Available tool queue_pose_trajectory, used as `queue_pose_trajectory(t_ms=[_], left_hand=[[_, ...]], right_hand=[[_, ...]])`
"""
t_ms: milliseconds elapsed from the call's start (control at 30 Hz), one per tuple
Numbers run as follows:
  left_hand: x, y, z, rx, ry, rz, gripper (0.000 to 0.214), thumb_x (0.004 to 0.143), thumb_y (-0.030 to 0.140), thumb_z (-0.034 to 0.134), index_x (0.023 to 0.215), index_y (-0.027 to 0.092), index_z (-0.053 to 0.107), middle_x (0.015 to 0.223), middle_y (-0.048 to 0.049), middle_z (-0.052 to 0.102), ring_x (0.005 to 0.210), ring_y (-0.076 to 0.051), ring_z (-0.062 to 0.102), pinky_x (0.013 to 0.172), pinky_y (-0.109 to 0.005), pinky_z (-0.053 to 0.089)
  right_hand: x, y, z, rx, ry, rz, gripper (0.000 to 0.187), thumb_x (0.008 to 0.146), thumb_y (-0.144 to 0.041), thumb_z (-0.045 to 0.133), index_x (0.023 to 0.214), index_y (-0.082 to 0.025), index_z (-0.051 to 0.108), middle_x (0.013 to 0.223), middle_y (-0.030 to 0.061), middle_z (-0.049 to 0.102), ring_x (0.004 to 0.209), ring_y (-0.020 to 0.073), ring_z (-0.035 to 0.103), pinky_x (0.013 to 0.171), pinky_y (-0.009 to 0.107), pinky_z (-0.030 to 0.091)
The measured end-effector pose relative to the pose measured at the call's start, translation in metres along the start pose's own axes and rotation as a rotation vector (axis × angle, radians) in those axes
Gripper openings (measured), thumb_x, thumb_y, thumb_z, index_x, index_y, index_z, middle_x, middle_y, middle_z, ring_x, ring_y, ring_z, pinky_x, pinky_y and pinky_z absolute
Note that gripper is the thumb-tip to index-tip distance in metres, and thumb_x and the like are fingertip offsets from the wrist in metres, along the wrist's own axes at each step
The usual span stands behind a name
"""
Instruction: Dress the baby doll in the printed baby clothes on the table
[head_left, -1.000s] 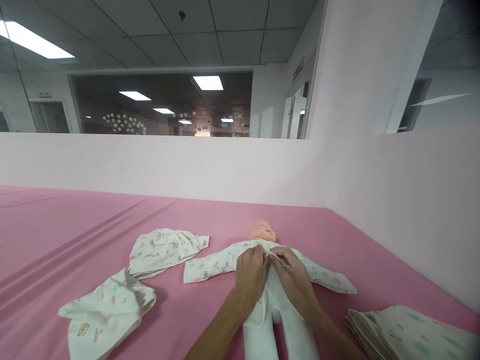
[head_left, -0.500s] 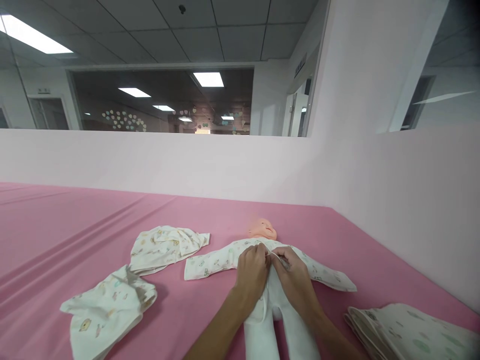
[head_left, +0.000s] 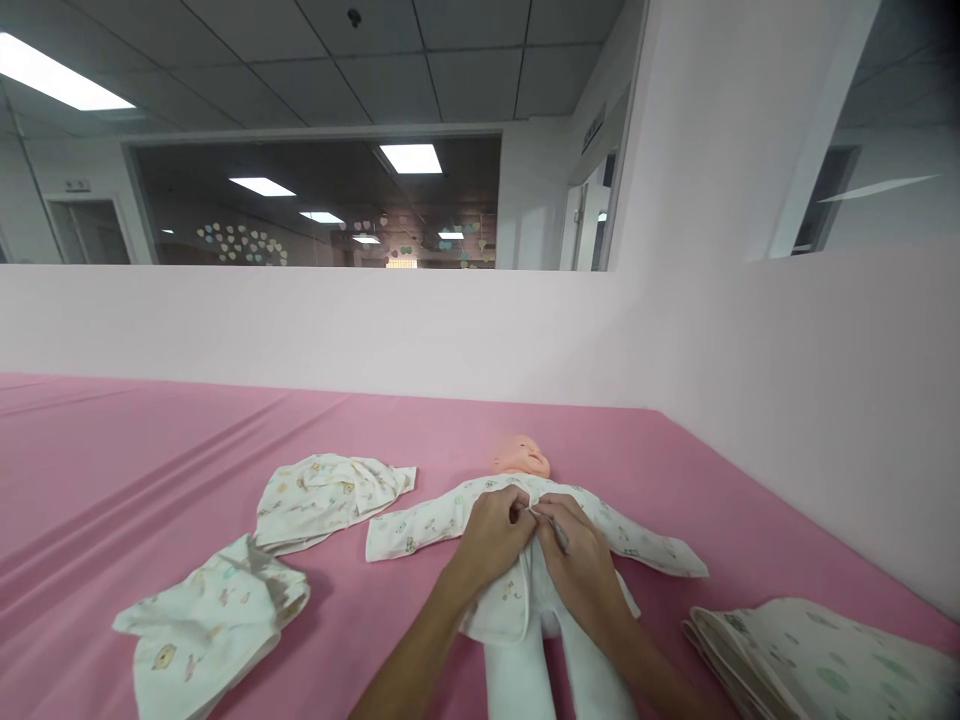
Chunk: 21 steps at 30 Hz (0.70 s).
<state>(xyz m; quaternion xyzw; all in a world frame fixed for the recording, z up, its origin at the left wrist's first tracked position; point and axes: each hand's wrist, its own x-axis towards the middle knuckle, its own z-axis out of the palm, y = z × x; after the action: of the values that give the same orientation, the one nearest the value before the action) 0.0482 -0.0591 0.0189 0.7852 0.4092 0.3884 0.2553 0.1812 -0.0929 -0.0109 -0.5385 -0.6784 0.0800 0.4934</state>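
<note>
A baby doll lies on its back on the pink sheet, head away from me, white legs towards me. It wears a white printed top with both sleeves spread out sideways. My left hand and my right hand rest on the doll's chest, fingers curled. Between them they pinch a thin tie of the top at its front opening. The top's lower flap lies over the doll's hips.
Two crumpled printed garments lie to the left, one beside the doll's sleeve, one nearer me. A folded stack of printed cloth sits at the lower right. A pale pink wall borders the surface behind and on the right.
Both hands stay on the doll's chest and have shifted slightly up. The left side of the top now lies further down over the doll's hips.
</note>
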Motion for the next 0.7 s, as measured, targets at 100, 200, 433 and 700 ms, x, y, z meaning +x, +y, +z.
queue_pose_trajectory(t_ms=[100, 200, 433, 700], left_hand=[[0.0015, -0.0008, -0.0023, -0.112, -0.002, -0.05, 0.018, 0.083, 0.022, 0.04, 0.069, 0.019, 0.049, 0.069, 0.0038, 0.052, 0.067, -0.012, 0.046, 0.062, -0.024, 0.033], [0.0027, -0.0047, 0.001, -0.153, 0.035, -0.078, 0.019, 0.085, 0.025, 0.04, 0.069, 0.018, 0.049, 0.068, 0.0039, 0.05, 0.066, -0.011, 0.045, 0.06, -0.023, 0.033], [0.0037, -0.0087, 0.0056, -0.242, 0.045, -0.095, 0.022, 0.088, 0.029, 0.041, 0.072, 0.017, 0.051, 0.071, 0.0027, 0.052, 0.069, -0.011, 0.046, 0.062, -0.023, 0.034], [0.0003, 0.0004, -0.0016, -0.328, -0.011, -0.148, 0.017, 0.087, 0.032, 0.044, 0.08, 0.018, 0.051, 0.068, 0.0043, 0.045, 0.062, -0.011, 0.04, 0.06, -0.023, 0.033]], right_hand=[[-0.0011, -0.0009, -0.0002, -0.038, -0.004, -0.034, 0.03, 0.091, -0.023, 0.034, 0.095, -0.02, 0.064, 0.113, 0.0083, 0.063, 0.105, 0.0214, 0.058, 0.093, 0.036, 0.046], [-0.0016, -0.0023, -0.001, -0.037, -0.026, -0.038, 0.03, 0.09, -0.023, 0.035, 0.096, -0.021, 0.064, 0.114, 0.0076, 0.064, 0.106, 0.0219, 0.059, 0.092, 0.036, 0.047], [-0.0008, -0.0019, -0.0012, 0.049, -0.031, 0.184, 0.037, 0.09, -0.031, 0.04, 0.122, -0.02, 0.055, 0.119, 0.0082, 0.063, 0.113, 0.0232, 0.057, 0.096, 0.04, 0.046], [0.0013, 0.0054, -0.0033, 0.031, -0.098, 0.016, 0.04, 0.09, -0.027, 0.037, 0.125, -0.02, 0.055, 0.119, 0.008, 0.059, 0.113, 0.0209, 0.054, 0.098, 0.037, 0.045]])
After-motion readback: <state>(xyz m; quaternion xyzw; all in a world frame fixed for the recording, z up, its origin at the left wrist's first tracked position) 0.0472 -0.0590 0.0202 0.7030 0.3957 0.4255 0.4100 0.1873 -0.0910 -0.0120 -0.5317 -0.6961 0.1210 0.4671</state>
